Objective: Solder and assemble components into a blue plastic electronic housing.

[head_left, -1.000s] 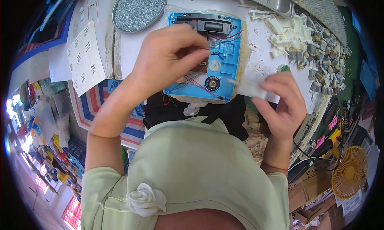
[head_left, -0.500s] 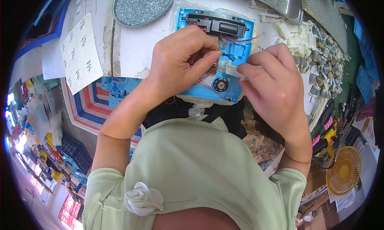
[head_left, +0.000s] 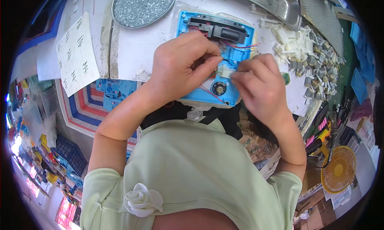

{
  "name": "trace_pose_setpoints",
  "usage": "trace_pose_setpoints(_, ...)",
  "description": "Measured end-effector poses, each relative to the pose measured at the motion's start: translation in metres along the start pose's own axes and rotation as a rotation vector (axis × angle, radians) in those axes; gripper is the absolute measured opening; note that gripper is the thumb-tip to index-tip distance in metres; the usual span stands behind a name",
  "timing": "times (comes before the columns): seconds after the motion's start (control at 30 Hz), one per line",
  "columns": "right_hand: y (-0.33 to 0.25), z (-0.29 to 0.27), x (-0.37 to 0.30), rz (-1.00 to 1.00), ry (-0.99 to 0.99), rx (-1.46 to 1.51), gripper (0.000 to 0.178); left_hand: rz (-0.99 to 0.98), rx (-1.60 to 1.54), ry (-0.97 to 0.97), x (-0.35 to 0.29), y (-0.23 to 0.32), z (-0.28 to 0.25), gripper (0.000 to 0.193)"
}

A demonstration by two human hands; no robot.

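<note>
A light-blue plastic housing (head_left: 234, 95) lies open side up on the table in front of me. Inside it are a long black plastic unit (head_left: 229, 32), thin red and blue wires (head_left: 240, 48) and a small round speaker (head_left: 219, 88). My left hand (head_left: 182, 62) reaches over its left part, thumb and forefinger pinched; what is between them is too small to make out. With my right hand (head_left: 260, 80) I grip the right end of a small white plastic part (head_left: 225, 71), which lies low over the housing's middle, above the speaker.
A round tray of small metal screws (head_left: 144, 8) stands at the back left, near a handwritten sheet (head_left: 78, 54). White plastic parts (head_left: 294, 40) and small motors (head_left: 320, 74) are heaped at the right, below a metal tray (head_left: 282, 8). A yellow fan (head_left: 338, 170) is at the lower right.
My right hand has moved left and slightly nearer, bringing the white part further over the housing, where it now sits flatter. My left hand has stayed nearly in place, still pinched.
</note>
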State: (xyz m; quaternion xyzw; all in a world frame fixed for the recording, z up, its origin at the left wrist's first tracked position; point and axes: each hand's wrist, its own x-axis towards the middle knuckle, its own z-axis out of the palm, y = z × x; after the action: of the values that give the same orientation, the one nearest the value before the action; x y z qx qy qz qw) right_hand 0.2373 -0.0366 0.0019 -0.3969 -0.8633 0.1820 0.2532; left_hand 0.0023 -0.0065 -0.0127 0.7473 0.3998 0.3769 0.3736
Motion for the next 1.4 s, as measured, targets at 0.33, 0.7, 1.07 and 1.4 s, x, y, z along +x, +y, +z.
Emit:
trace_pose_setpoints(0.33,0.028,-0.043,-0.075,0.468,0.403,-0.368,0.033,0.005,0.025,0.043,0.0,0.006,0.001,0.011)
trace_pose_setpoints(0.7,0.068,-0.066,-0.097,0.743,0.209,-0.551,0.035,0.085,0.058,0.025,0.006,0.012,-0.002,0.008)
trace_pose_setpoints(1.07,-0.013,-0.052,-0.057,0.207,0.657,0.07,0.047,-0.59,-0.655,-0.792,0.078,0.086,0.054,0.022)
trace_pose_setpoints(1.4,-0.014,-0.068,-0.083,0.308,0.454,0.527,0.024,-0.199,-0.052,-1.074,0.112,0.102,0.047,0.03)
